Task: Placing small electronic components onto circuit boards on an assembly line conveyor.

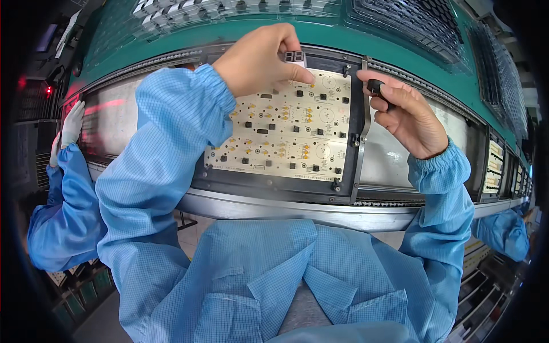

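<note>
My left hand [260, 63] reaches over the far edge of a pale circuit board [274, 166]. Its thumb and fingers pinch a two-digit LED display [294, 56] with dark digit windows, held at the board's far side. The board, dotted with black buttons and small yellow parts, lies in a dark carrier frame [263, 194]. To the right of the frame, my right hand [409, 111] is closed round a small black rounded part [375, 86]. Its exact kind is unclear because the fingers cover much of it.
The carrier rests on a conveyor with chain rails [389, 204]. At the left, a co-worker's white-gloved hand [72, 123] is at the line. Clear plastic trays [229, 11] and dark stacked trays [406, 26] stand on the green surface beyond. More boards [493, 166] sit farther right.
</note>
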Demonstrator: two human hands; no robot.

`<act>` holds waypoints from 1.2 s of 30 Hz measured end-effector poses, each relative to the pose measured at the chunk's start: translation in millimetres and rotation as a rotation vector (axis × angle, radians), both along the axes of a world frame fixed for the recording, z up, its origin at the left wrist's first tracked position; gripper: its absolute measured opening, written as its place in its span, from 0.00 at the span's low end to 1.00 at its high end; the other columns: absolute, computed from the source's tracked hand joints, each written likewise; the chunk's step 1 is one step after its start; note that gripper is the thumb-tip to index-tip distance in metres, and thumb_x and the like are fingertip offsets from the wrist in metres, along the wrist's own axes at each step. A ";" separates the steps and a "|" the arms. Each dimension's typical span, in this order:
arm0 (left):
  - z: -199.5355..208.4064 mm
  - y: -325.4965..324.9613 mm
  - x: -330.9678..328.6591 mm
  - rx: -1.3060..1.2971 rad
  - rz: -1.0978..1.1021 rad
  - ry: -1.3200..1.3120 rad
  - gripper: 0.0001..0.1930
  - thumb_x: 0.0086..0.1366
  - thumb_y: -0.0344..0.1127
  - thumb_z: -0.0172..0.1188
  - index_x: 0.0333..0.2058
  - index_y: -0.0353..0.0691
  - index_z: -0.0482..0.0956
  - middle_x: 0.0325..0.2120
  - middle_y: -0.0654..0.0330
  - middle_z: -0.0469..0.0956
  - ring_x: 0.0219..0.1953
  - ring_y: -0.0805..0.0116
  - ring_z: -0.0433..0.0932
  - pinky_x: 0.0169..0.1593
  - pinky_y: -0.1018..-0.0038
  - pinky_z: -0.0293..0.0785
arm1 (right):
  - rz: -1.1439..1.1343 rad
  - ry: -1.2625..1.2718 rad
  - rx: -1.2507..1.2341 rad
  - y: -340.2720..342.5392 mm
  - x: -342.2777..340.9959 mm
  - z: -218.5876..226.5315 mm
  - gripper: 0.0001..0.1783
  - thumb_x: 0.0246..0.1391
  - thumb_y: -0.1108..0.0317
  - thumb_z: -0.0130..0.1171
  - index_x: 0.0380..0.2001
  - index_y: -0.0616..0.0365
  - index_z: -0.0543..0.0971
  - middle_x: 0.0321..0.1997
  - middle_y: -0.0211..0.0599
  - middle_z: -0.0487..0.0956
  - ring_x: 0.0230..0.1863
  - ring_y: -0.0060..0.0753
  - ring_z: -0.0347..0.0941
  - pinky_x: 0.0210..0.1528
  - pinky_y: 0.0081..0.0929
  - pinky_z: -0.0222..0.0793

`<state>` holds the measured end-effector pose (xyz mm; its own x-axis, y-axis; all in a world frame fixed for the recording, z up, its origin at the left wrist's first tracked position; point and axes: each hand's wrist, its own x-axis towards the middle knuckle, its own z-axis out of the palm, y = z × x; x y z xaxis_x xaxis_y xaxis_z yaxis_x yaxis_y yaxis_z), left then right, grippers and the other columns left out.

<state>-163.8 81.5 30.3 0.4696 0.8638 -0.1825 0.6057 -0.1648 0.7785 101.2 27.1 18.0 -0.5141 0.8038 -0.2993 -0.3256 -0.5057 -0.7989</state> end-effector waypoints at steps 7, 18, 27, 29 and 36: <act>-15.2 -5.1 -1.5 0.096 -0.126 -0.007 0.15 0.58 0.27 0.60 0.45 0.35 0.73 0.34 0.58 0.77 0.33 0.70 0.78 0.38 0.75 0.77 | 0.022 -0.029 0.021 0.4 13.0 -5.8 0.21 0.57 0.68 0.55 0.52 0.67 0.69 0.39 0.28 0.70 0.32 0.14 0.60 0.26 0.09 0.59; -9.6 -17.2 22.1 0.682 -0.197 0.426 0.09 0.53 0.31 0.63 0.33 0.38 0.77 0.28 0.60 0.79 0.38 0.62 0.73 0.44 0.68 0.70 | -0.001 -0.287 0.202 7.8 11.2 -1.3 0.17 0.58 0.61 0.57 0.48 0.56 0.74 0.29 0.23 0.70 0.24 0.10 0.55 0.23 0.08 0.51; -11.4 25.6 36.3 0.148 -0.163 0.229 0.05 0.48 0.25 0.66 0.26 0.34 0.80 0.21 0.54 0.79 0.24 0.63 0.78 0.29 0.69 0.73 | -0.008 -0.548 0.362 10.1 -3.4 -2.9 0.14 0.57 0.60 0.57 0.45 0.53 0.77 0.27 0.14 0.70 0.25 0.05 0.57 0.26 0.07 0.50; -5.8 51.6 34.6 0.022 -0.268 0.252 0.06 0.47 0.25 0.67 0.26 0.35 0.80 0.20 0.54 0.79 0.23 0.65 0.78 0.27 0.70 0.72 | -0.001 -0.603 0.375 12.0 -12.7 7.4 0.14 0.57 0.63 0.58 0.44 0.56 0.77 0.28 0.15 0.72 0.28 0.07 0.60 0.30 0.08 0.55; -10.5 33.2 47.3 0.360 -0.394 0.309 0.06 0.52 0.33 0.64 0.26 0.37 0.80 0.25 0.53 0.80 0.30 0.60 0.79 0.36 0.68 0.74 | -0.020 -0.909 0.681 11.6 -4.4 -16.0 0.12 0.52 0.72 0.62 0.41 0.60 0.77 0.31 0.20 0.71 0.30 0.12 0.60 0.34 0.11 0.58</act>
